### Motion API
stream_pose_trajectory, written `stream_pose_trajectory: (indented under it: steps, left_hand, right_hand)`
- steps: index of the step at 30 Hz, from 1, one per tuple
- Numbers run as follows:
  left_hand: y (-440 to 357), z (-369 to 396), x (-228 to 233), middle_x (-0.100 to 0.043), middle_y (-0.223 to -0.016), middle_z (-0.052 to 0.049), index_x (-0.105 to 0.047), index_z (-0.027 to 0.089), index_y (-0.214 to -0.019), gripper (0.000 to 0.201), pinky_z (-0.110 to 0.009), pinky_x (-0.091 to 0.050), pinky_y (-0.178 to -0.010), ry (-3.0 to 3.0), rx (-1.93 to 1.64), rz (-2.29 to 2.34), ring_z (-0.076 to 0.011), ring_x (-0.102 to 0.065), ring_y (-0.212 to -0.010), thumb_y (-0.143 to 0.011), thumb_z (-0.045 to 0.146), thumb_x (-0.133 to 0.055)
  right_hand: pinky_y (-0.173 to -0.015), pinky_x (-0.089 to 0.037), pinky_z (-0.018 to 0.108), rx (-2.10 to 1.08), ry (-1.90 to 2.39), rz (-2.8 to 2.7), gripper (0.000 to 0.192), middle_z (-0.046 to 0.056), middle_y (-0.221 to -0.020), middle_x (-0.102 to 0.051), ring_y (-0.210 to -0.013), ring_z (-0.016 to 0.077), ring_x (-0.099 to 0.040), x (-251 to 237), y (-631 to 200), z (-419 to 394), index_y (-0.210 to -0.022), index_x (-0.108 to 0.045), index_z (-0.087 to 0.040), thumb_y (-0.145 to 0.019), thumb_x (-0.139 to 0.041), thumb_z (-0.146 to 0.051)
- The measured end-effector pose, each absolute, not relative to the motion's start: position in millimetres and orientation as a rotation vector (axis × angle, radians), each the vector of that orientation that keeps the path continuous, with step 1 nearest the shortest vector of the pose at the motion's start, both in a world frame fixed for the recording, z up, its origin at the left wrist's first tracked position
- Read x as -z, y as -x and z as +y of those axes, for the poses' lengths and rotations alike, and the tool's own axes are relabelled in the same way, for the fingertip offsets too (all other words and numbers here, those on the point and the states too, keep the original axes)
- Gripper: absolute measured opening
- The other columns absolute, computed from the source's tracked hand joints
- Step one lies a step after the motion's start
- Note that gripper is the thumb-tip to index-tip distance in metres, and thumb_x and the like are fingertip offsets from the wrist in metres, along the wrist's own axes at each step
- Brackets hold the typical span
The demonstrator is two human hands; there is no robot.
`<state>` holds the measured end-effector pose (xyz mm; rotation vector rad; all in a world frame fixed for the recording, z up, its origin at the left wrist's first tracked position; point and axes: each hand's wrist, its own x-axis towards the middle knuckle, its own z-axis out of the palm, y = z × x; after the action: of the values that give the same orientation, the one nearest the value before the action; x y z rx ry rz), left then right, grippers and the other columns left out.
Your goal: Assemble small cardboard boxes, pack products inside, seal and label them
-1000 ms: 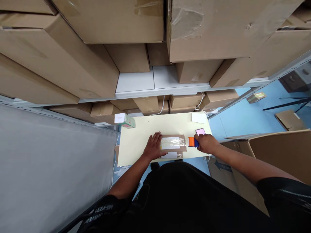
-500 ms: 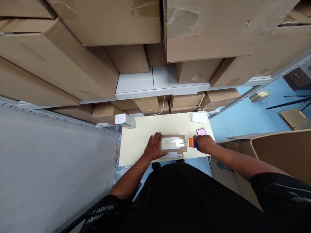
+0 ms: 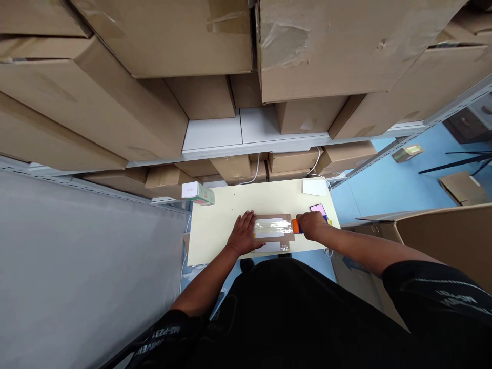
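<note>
Parcel (image 3: pixel 273 228) lay flat mid-counter (image 3: pixel 219 220), long axis left-right | my left hand (image 3: pixel 242 233) pressed open on its left end | my right hand (image 3: pixel 310 225) gripped the tape dispenser (image 3: pixel 295 226) at its right end, mostly hidden.

A stockroom or packing area of a warehouse was shown. Large brown cardboard cartons (image 3: pixel 154 36) were stacked on grey metal shelving (image 3: pixel 253 146). A small pale yellow packing table (image 3: pixel 226 212) was set against it, and further flattened brown cardboard boxes (image 3: pixel 463 187) were left on the blue floor (image 3: pixel 384 189).
</note>
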<state>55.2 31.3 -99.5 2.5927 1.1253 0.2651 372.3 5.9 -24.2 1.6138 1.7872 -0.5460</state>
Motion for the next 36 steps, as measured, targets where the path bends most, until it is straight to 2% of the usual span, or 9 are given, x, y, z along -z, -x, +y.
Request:
stream_pose_trajectory:
  steps: [4, 7, 10, 13, 19, 22, 26, 30, 36]
  left_hand:
    - [-54.5, 31.4, 100.6, -0.029, -0.167, -0.022, -0.02, 0.01, -0.164, 0.123, -0.057, -0.016, -0.128, -2.604, -0.268, 1.118, -0.0407, -0.022, -0.156, -0.074, 0.078, -0.068]
    - [-54.6, 31.4, 100.4, -0.029, -0.167, -0.022, -0.021, 0.01, -0.163, 0.121, -0.057, -0.017, -0.128, -2.613, -0.262, 1.131, -0.0406, -0.023, -0.156, -0.075, 0.078, -0.067]
    - [-55.1, 31.0, 98.9, -0.03, -0.166, -0.023, -0.022, 0.009, -0.163, 0.123, -0.057, -0.017, -0.127, -2.624, -0.256, 1.142, -0.041, -0.024, -0.156, -0.073, 0.079, -0.068]
    - [-55.9, 30.0, 97.1, -0.032, -0.166, -0.022, -0.022, 0.009, -0.163, 0.124, -0.057, -0.017, -0.127, -2.615, -0.247, 1.159, -0.0409, -0.024, -0.155, -0.072, 0.08, -0.068]
    - [-57.0, 29.9, 97.3, -0.028, -0.168, -0.021, -0.02, 0.01, -0.163, 0.123, -0.055, -0.015, -0.128, -2.582, -0.228, 1.179, -0.0391, -0.022, -0.157, -0.073, 0.078, -0.069]
    - [-55.8, 30.2, 99.0, -0.027, -0.168, -0.022, -0.02, 0.011, -0.163, 0.123, -0.056, -0.015, -0.128, -2.578, -0.222, 1.161, -0.0395, -0.021, -0.157, -0.072, 0.077, -0.069]
    - [-55.0, 30.1, 99.4, -0.028, -0.168, -0.022, -0.021, 0.011, -0.163, 0.124, -0.056, -0.016, -0.127, -2.576, -0.222, 1.154, -0.0397, -0.022, -0.157, -0.071, 0.077, -0.071]
    - [-55.5, 29.9, 97.7, -0.029, -0.167, -0.022, -0.022, 0.011, -0.163, 0.123, -0.057, -0.018, -0.126, -2.559, -0.223, 1.179, -0.0399, -0.022, -0.157, -0.07, 0.076, -0.072]
    - [-53.0, 30.7, 97.3, -0.026, -0.168, -0.022, -0.022, 0.009, -0.163, 0.124, -0.056, -0.018, -0.127, -2.574, -0.182, 1.145, -0.0395, -0.021, -0.157, -0.071, 0.079, -0.07]
  right_hand:
    - [-0.087, -0.051, 0.062, 0.502, -1.596, 1.782, 0.078, 0.026, -0.12, -0.069, -0.109, 0.0478, -0.067, 29.8, -358.8, 13.8, -0.133, -0.06, -0.013, -0.058, -0.084, -0.007]
    - [-0.092, -0.047, 0.072, 0.51, -1.623, 1.789, 0.064, 0.029, -0.122, -0.067, -0.118, 0.0539, -0.061, 38.6, -351.2, 15.6, -0.122, -0.067, -0.009, -0.06, -0.085, -0.011]
    - [-0.095, -0.046, 0.073, 0.578, -1.617, 1.735, 0.048, 0.028, -0.12, -0.068, -0.122, 0.0527, -0.06, 51.5, -344.2, 5.9, -0.112, -0.072, -0.011, -0.067, -0.084, -0.023]
    - [-0.09, -0.052, 0.068, 0.653, -1.582, 1.671, 0.05, 0.025, -0.115, -0.071, -0.114, 0.0487, -0.067, 64.0, -337.4, -15.2, -0.115, -0.071, -0.012, -0.068, -0.083, -0.025]
    - [-0.084, -0.055, 0.055, 0.722, -1.714, 1.572, 0.072, 0.022, -0.114, -0.071, -0.109, 0.0438, -0.07, 60.3, -351.2, -42.6, -0.134, -0.058, -0.012, -0.065, -0.08, -0.013]
    - [-0.077, -0.056, 0.044, 0.752, -1.842, 1.499, 0.064, 0.019, -0.107, -0.073, -0.101, 0.0373, -0.073, 48.8, -371.6, -46.4, -0.136, -0.053, -0.015, -0.076, -0.074, -0.02]
    - [-0.076, -0.052, 0.038, 0.791, -2.196, 1.492, 0.042, 0.015, -0.106, -0.072, -0.099, 0.0315, -0.073, 45.5, -383.8, -52.0, -0.123, -0.054, -0.018, -0.086, -0.064, -0.034]
    - [-0.074, -0.051, 0.035, 0.754, -2.395, 1.476, 0.04, 0.015, -0.109, -0.071, -0.099, 0.0295, -0.072, 57.5, -374.4, -40.7, -0.122, -0.051, -0.019, -0.088, -0.06, -0.038]
    - [-0.075, -0.052, 0.034, 0.962, -2.544, 1.314, 0.043, 0.012, -0.104, -0.073, -0.099, 0.0291, -0.072, 81.8, -379.7, -3.0, -0.117, -0.053, -0.02, -0.087, -0.061, -0.049]
